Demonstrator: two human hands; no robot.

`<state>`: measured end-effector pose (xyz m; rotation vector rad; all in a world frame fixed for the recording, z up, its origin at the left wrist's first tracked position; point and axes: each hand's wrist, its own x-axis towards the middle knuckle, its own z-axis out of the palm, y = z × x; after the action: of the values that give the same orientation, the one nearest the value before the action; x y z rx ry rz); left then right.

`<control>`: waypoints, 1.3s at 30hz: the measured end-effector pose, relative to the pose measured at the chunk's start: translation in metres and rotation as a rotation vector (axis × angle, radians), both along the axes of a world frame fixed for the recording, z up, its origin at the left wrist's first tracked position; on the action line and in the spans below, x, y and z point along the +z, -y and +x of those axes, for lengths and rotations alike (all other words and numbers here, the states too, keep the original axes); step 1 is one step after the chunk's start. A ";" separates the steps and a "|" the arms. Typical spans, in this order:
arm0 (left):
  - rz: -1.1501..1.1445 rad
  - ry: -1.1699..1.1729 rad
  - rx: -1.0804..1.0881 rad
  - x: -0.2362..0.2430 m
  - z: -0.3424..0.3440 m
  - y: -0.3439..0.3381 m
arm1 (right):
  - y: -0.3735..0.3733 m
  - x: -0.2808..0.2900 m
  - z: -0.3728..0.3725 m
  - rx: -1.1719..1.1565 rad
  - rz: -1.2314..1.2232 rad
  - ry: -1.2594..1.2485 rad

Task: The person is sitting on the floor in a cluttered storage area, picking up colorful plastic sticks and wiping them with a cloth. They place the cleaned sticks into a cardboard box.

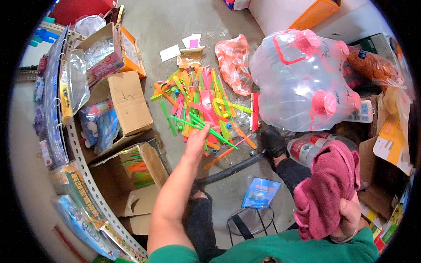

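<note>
My left hand [199, 136] is closed around several thin green plastic sticks [221, 139], which fan out on both sides of the fist. It hangs over the near edge of a heap of plastic propeller blades and sticks [206, 94] in pink, orange, yellow and green, lying on the floor. On the right, my right hand [349, 215] grips a crumpled maroon towel [326, 188] by its lower side; the cloth hides part of the fingers. Small blue round pieces [228, 126] lie among the blades.
Large clear jugs with pink caps [302, 79] stand right of the heap. Open cardboard boxes [131, 103] line the left, beside a metal shelf [83, 171]. An orange plastic bag [233, 63] lies beyond the heap; a blue packet [261, 193] rests near my legs by a wire-framed stool [250, 223].
</note>
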<state>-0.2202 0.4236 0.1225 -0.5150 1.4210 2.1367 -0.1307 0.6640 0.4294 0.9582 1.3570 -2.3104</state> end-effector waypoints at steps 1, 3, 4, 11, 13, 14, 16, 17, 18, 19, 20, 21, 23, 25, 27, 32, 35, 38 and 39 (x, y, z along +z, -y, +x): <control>0.113 0.040 -0.006 0.015 -0.001 0.001 | 0.000 -0.001 -0.001 0.012 0.009 -0.020; 0.239 0.043 -0.016 0.064 -0.009 0.000 | 0.003 0.004 -0.003 0.058 0.000 -0.058; 0.246 0.017 -0.006 0.092 -0.009 -0.004 | 0.006 0.006 -0.006 0.086 -0.009 -0.078; 0.134 -0.123 -0.119 0.248 0.030 -0.050 | 0.021 -0.014 0.011 0.481 0.992 -0.882; 0.054 -0.289 -0.058 0.274 0.046 -0.056 | 0.034 -0.013 0.012 0.671 1.222 -0.933; 0.002 -0.287 -0.007 0.287 0.050 -0.054 | 0.038 -0.008 0.017 0.617 1.252 -0.977; -0.116 -0.279 0.123 0.310 0.056 -0.038 | 0.037 -0.003 0.020 0.732 1.359 -1.125; -0.126 -0.327 0.214 0.320 0.059 -0.029 | 0.035 -0.001 0.021 0.781 1.413 -1.200; -0.128 -0.370 0.306 0.326 0.064 -0.021 | 0.035 -0.001 0.028 0.799 1.351 -1.161; -0.128 -0.413 0.396 0.333 0.068 -0.013 | 0.035 -0.006 0.031 0.700 1.029 -0.963; -0.091 -0.434 0.476 0.341 0.074 -0.006 | 0.035 -0.016 0.034 0.603 0.709 -0.756; -0.065 -0.446 0.525 0.343 0.080 -0.002 | 0.035 -0.021 0.032 0.516 0.394 -0.537; 0.000 -0.468 0.619 0.343 0.092 0.000 | 0.039 -0.008 0.023 0.401 -0.102 -0.481; 0.021 -0.512 0.595 0.340 0.104 -0.017 | 0.058 -0.003 0.013 0.389 -0.207 -0.494; 0.022 -0.540 0.556 0.329 0.107 -0.037 | 0.079 -0.010 0.008 0.444 -0.291 -0.528; -0.048 -0.373 0.452 0.307 0.086 -0.001 | 0.074 -0.018 -0.021 0.258 -0.140 -0.681; -0.421 -0.559 0.236 0.302 0.079 -0.010 | 0.062 0.003 -0.034 0.416 -0.053 -0.678; -1.039 -1.080 0.084 0.279 0.084 -0.050 | 0.081 -0.007 -0.036 0.591 0.229 -0.959; -1.086 -0.987 -0.025 0.279 0.085 -0.053 | 0.082 -0.011 -0.039 0.516 0.246 -0.929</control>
<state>-0.1349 0.4769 0.4015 0.3137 3.0823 1.4006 -0.1696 0.5817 0.4185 -0.5053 1.9313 -2.2258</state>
